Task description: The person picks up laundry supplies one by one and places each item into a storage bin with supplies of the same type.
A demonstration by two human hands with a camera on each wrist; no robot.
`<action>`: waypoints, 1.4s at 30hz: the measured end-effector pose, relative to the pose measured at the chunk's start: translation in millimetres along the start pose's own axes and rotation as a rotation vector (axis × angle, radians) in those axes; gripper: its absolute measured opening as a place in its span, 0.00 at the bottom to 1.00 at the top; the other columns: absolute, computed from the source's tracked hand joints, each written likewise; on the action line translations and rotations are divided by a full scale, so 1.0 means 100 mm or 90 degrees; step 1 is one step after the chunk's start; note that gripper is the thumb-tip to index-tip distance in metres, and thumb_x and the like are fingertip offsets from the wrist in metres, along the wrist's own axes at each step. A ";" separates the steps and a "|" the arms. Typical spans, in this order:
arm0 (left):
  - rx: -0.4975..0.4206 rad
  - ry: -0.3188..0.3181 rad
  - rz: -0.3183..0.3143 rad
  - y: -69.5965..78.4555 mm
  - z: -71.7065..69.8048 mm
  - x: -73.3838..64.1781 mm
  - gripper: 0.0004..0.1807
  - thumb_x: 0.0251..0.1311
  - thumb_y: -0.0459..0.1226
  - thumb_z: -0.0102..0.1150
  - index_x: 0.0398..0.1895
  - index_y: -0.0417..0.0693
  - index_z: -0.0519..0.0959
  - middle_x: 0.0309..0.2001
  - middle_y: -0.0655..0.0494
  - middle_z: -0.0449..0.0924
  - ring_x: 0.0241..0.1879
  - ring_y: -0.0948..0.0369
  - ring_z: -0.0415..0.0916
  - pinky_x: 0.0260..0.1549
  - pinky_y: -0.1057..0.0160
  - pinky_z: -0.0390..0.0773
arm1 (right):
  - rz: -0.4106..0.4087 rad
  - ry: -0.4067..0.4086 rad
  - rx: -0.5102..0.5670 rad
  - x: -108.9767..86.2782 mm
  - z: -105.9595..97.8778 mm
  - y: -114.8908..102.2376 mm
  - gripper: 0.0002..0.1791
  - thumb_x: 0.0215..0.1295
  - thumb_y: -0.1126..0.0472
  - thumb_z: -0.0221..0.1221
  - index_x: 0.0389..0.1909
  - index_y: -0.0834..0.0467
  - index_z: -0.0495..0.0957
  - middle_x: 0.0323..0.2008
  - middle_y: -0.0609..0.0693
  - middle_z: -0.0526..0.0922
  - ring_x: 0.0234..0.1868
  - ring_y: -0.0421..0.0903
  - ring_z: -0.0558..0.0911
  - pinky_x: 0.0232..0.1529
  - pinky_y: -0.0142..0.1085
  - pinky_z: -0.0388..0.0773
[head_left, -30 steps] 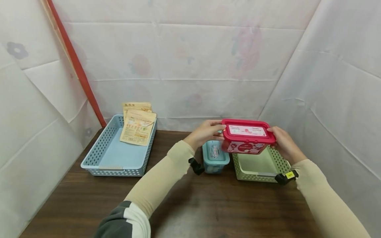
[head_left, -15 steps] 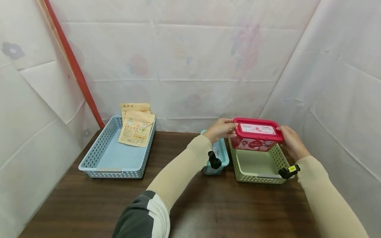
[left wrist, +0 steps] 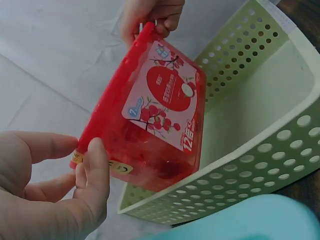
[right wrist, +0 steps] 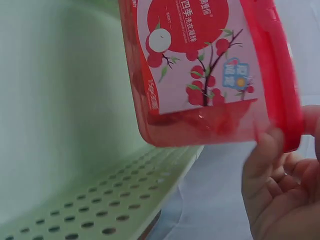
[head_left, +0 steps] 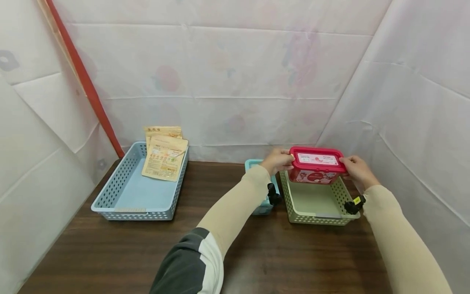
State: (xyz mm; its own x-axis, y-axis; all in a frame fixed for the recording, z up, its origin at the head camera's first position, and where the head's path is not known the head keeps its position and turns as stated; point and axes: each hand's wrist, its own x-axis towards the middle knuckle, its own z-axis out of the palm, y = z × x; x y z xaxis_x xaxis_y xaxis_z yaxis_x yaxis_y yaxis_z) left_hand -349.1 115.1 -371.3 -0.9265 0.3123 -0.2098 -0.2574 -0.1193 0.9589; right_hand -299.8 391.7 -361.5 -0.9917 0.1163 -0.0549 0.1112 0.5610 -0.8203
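Note:
A red lidded plastic box (head_left: 316, 176) with a fruit-patterned label is held level over the back of the green basket (head_left: 308, 204). My left hand (head_left: 278, 161) pinches the left end of its lid rim, and my right hand (head_left: 358, 169) pinches the right end. In the left wrist view the bottom of the red box (left wrist: 162, 107) hangs within the basket's rim at the far end. The right wrist view shows thumb and fingers of the right hand (right wrist: 287, 185) on the edge of the red lid. Beneath the left wrist sits a teal lidded box (head_left: 262, 208), partly covered by the arm.
At the left stands a blue basket (head_left: 143, 196) with two yellowish pouches (head_left: 165, 158) leaning on its back corner. The brown wooden table (head_left: 264, 253) carries everything. White cloth (head_left: 205, 73) rises behind and at both sides.
Both hands have carried the red box to the right, from over the teal box's edge to above the green basket, and slightly away. The left forearm now covers more of the teal box.

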 end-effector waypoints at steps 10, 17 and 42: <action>0.046 0.049 -0.008 -0.12 0.05 -0.05 0.26 0.66 0.24 0.57 0.67 0.28 0.68 0.62 0.37 0.73 0.54 0.47 0.78 0.50 0.54 0.82 | 0.017 -0.041 -0.096 0.10 0.06 0.11 0.29 0.79 0.47 0.45 0.53 0.75 0.65 0.47 0.68 0.74 0.33 0.47 0.84 0.44 0.46 0.84; 0.081 0.036 -0.018 -0.15 0.07 -0.07 0.23 0.63 0.21 0.53 0.62 0.26 0.71 0.68 0.38 0.67 0.63 0.44 0.71 0.53 0.55 0.80 | 0.038 -0.050 -0.160 0.10 0.08 0.11 0.30 0.79 0.48 0.44 0.57 0.75 0.67 0.49 0.71 0.76 0.38 0.55 0.86 0.42 0.47 0.81; 0.200 -0.144 -0.030 -0.10 -0.02 -0.05 0.31 0.70 0.30 0.48 0.75 0.32 0.58 0.76 0.43 0.54 0.74 0.48 0.55 0.68 0.53 0.64 | 0.039 -0.096 -0.101 0.09 0.14 0.12 0.28 0.76 0.64 0.43 0.66 0.83 0.58 0.56 0.76 0.74 0.41 0.47 0.84 0.47 0.43 0.83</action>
State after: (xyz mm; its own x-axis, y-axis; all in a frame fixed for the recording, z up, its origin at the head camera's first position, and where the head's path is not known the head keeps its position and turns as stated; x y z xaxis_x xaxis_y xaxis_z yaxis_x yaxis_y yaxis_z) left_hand -342.0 112.9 -380.3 -0.8227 0.5144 -0.2419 -0.1693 0.1846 0.9681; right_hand -307.8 388.3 -379.9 -0.9798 0.0373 -0.1967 0.1691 0.6802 -0.7133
